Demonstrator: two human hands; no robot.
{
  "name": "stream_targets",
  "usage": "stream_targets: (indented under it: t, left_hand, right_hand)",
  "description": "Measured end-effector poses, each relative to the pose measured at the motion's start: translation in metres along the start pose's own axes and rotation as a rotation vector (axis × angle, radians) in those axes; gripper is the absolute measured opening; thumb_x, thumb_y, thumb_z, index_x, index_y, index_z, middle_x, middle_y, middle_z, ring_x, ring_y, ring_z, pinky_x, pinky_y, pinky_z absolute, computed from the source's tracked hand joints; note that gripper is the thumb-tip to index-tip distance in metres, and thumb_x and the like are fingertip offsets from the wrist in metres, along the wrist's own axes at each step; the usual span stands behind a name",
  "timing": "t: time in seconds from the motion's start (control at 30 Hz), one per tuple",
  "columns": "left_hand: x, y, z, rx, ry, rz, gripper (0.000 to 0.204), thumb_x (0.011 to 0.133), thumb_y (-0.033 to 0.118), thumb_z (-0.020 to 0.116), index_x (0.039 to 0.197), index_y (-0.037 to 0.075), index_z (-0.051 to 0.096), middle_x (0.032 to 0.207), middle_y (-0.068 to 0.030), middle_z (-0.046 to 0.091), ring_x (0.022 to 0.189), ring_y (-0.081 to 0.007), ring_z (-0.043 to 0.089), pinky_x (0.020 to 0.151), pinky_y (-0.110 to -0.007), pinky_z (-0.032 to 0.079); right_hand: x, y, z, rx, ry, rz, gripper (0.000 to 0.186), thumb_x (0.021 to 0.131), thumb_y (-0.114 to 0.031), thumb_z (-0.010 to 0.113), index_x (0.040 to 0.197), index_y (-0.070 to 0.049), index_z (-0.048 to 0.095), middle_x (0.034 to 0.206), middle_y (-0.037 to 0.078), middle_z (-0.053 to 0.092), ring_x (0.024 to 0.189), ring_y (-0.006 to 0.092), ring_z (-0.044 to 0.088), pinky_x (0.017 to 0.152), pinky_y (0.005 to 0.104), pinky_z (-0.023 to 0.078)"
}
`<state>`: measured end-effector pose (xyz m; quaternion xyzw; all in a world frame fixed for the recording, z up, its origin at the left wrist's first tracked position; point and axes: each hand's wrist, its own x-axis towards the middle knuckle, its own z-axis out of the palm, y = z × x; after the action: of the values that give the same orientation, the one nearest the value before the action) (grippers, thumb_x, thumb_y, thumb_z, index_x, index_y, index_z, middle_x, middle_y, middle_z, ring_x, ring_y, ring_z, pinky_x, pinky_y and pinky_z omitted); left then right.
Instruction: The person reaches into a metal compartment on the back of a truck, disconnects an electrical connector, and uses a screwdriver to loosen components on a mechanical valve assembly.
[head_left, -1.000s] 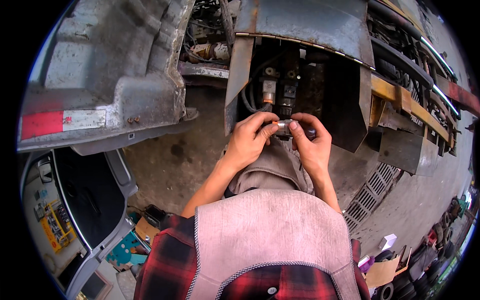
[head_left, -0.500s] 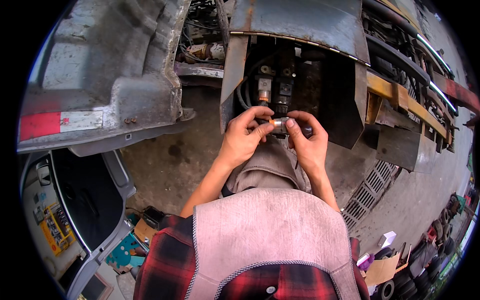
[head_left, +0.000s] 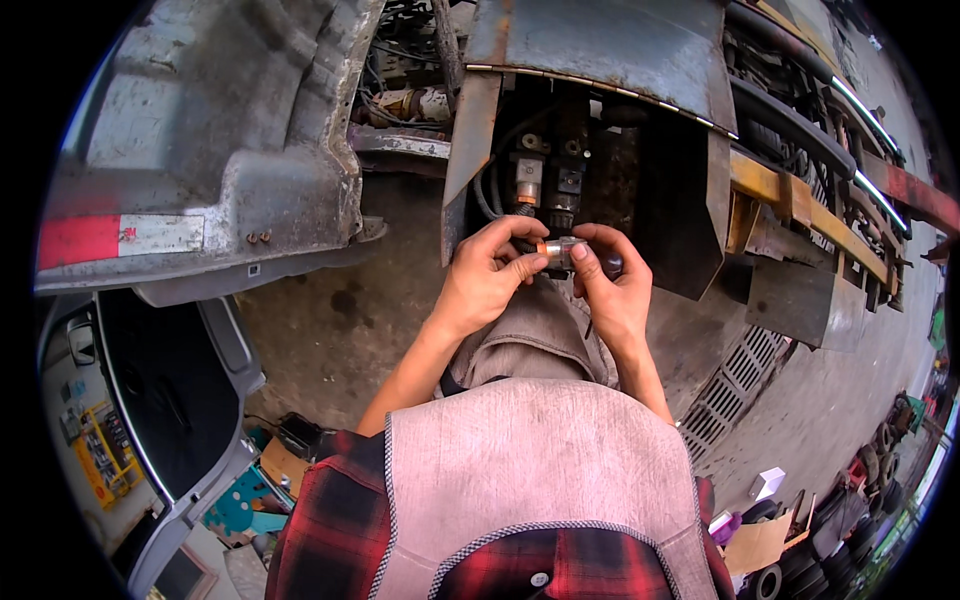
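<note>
Between both hands, in front of an open metal box, is a small clear-bodied connector [head_left: 560, 248] with an orange ring on its left end. The thumb and fingers of my left hand [head_left: 480, 282] pinch it at the orange end. My right hand [head_left: 615, 285] grips its other end, where a dark part shows behind the fingers. Just beyond the fingertips, a grey plug with an orange ring [head_left: 527, 180] and a black plug [head_left: 569, 182] sit side by side inside the box. The inner side of the held connector is hidden by my fingers.
The hinged steel lid [head_left: 600, 40] is above the box, whose side plates [head_left: 470, 150] flank my hands. A worn vehicle panel [head_left: 200, 150] is at left. Yellow beams [head_left: 815, 210] and a steel plate [head_left: 800, 305] lie right; a floor grate [head_left: 730, 390] is below them.
The view has shifted slightly. Both hands keep their pinch on the connector, with the right fingers a little changed in position around its end.
</note>
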<state>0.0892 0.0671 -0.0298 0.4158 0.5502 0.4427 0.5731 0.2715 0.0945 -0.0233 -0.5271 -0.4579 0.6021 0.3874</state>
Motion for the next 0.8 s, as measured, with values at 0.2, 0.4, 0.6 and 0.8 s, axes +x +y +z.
stream_targets:
  t: [0.2,0.4,0.6,0.8]
  left_hand:
    - [-0.002,-0.007,0.003,0.144,0.079,0.139,0.027,0.091,0.013,0.076,0.112,0.0,0.066,0.1,-0.0073,0.067,0.077,-0.0129,0.067,0.068,-0.028,0.053]
    - [0.003,-0.003,-0.001,0.236,-0.018,0.096,0.024,0.093,0.016,0.074,0.108,-0.002,0.067,0.099,-0.0073,0.065,0.072,-0.0143,0.066,0.065,-0.028,0.052]
    - [0.0,-0.001,0.003,0.245,0.01,0.165,0.023,0.094,0.012,0.072,0.11,-0.003,0.065,0.103,-0.0082,0.064,0.074,-0.0154,0.065,0.065,-0.028,0.052]
    - [0.003,-0.014,0.0,0.454,-0.023,0.239,0.026,0.092,0.011,0.074,0.111,-0.002,0.064,0.104,-0.0098,0.064,0.079,-0.0183,0.065,0.069,-0.031,0.053]
  right_hand:
    - [-0.001,-0.001,0.0,0.028,-0.026,-0.025,0.027,0.095,-0.012,0.073,0.118,-0.001,0.066,0.094,0.003,0.068,0.068,0.005,0.055,0.057,0.0212,0.046]
    - [0.0,0.003,-0.001,0.03,-0.049,-0.046,0.029,0.095,-0.011,0.073,0.121,-0.001,0.065,0.1,0.004,0.07,0.071,0.0049,0.056,0.059,0.021,0.047]
    - [0.004,-0.002,0.0,0.016,-0.028,-0.06,0.031,0.095,-0.011,0.073,0.122,0.0,0.064,0.099,0.006,0.07,0.07,0.0066,0.056,0.057,0.0208,0.046]
    - [0.005,0.004,-0.002,0.029,-0.048,-0.046,0.031,0.094,-0.011,0.074,0.123,-0.001,0.065,0.107,0.006,0.071,0.076,0.005,0.057,0.061,0.0212,0.05]
